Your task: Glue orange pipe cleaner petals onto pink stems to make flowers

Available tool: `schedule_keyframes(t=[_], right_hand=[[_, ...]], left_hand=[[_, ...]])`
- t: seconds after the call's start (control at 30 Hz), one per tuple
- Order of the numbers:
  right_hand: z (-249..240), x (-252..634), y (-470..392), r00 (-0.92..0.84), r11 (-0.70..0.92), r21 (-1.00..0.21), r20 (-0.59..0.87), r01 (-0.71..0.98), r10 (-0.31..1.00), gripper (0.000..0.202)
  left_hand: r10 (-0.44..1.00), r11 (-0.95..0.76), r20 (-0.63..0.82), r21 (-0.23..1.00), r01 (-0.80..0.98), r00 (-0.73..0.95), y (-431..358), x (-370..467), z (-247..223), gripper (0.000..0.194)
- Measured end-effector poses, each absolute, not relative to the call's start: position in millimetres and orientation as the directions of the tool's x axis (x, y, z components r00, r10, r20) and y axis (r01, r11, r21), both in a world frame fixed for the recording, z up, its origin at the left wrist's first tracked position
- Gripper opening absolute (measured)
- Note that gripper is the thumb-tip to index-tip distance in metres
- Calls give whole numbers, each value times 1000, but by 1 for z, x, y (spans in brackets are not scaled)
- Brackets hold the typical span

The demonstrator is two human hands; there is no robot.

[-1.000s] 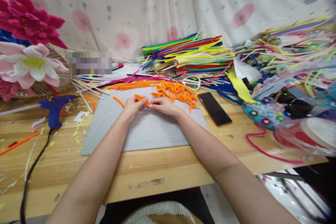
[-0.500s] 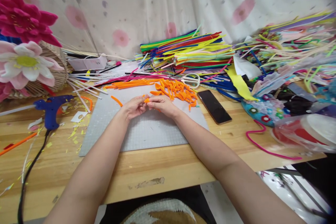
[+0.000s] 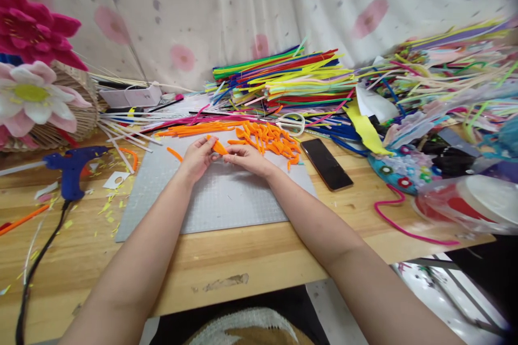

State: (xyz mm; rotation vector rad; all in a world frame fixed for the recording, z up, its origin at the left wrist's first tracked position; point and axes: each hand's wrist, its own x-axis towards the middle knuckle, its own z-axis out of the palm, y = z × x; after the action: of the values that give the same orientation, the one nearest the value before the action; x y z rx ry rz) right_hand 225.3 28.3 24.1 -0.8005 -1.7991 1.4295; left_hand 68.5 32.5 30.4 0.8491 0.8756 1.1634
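Note:
Between my hands is a bent orange pipe cleaner (image 3: 219, 146), shaped somewhat like a petal, held above the grey cutting mat (image 3: 230, 205). My left hand (image 3: 197, 158) pinches its upper left end. The fingertips of my right hand (image 3: 247, 159) close on its lower right end. Just beyond my right hand lies a heap of shaped orange pipe cleaner pieces (image 3: 269, 139). Straight orange pipe cleaners (image 3: 190, 130) stretch along the mat's far edge. One short orange piece (image 3: 174, 154) rests on the mat to the left of my left hand.
A blue glue gun (image 3: 73, 172) with a black cord lies left, near yellow scraps. Right of the mat is a phone (image 3: 327, 164); white-handled scissors (image 3: 292, 124) lie behind. Bundles of coloured pipe cleaners (image 3: 283, 78) fill the back. A plastic-wrapped tub (image 3: 473, 202) stands far right.
My hands have drawn slightly apart, and more of the orange pipe cleaner shows between them. My left hand has turned a little upward. The whole view has shifted slightly.

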Motion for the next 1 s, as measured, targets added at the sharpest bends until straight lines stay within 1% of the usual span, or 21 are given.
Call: schedule_keyframes(t=[0.07, 0.13, 0.23, 0.37, 0.5, 0.57, 0.63, 0.7, 0.8, 0.9, 1.0], right_hand=[[23, 225, 27, -571, 171, -984, 108, 58, 814, 33], [21, 225, 28, -566, 140, -988, 78, 67, 821, 34], [17, 224, 29, -554, 136, -989, 79, 62, 829, 33], [17, 222, 29, -552, 199, -980, 165, 2, 817, 30], [21, 220, 24, -559, 216, -972, 228, -89, 797, 31], [23, 220, 23, -553, 224, -971, 233, -86, 800, 32], [24, 220, 23, -543, 237, -969, 239, -74, 805, 32], [24, 221, 25, -539, 249, -967, 241, -58, 807, 33], [22, 222, 28, -544, 261, -965, 219, -1, 810, 32], [18, 223, 29, -536, 272, -956, 175, 107, 826, 30], [13, 221, 29, -516, 276, -944, 147, 182, 844, 28]], left_hand=[[974, 170, -105, 924, -342, 201, 32, 68, 28, 24], [977, 152, -99, 944, -293, 188, 32, 68, 26, 25], [978, 170, -130, 951, -258, 165, 31, 69, 25, 26], [956, 242, -180, 931, -274, 232, 29, 71, 26, 25], [893, 394, -275, 860, -324, 355, 28, 73, 28, 23], [867, 449, -308, 824, -345, 392, 27, 74, 28, 22], [867, 459, -320, 813, -358, 383, 27, 75, 28, 21], [896, 413, -299, 832, -370, 329, 27, 75, 28, 21], [958, 260, -197, 904, -339, 208, 28, 74, 28, 22], [987, 107, -85, 979, -172, 135, 30, 72, 28, 24], [996, 2, -5, 999, 38, 85, 33, 69, 26, 25]])
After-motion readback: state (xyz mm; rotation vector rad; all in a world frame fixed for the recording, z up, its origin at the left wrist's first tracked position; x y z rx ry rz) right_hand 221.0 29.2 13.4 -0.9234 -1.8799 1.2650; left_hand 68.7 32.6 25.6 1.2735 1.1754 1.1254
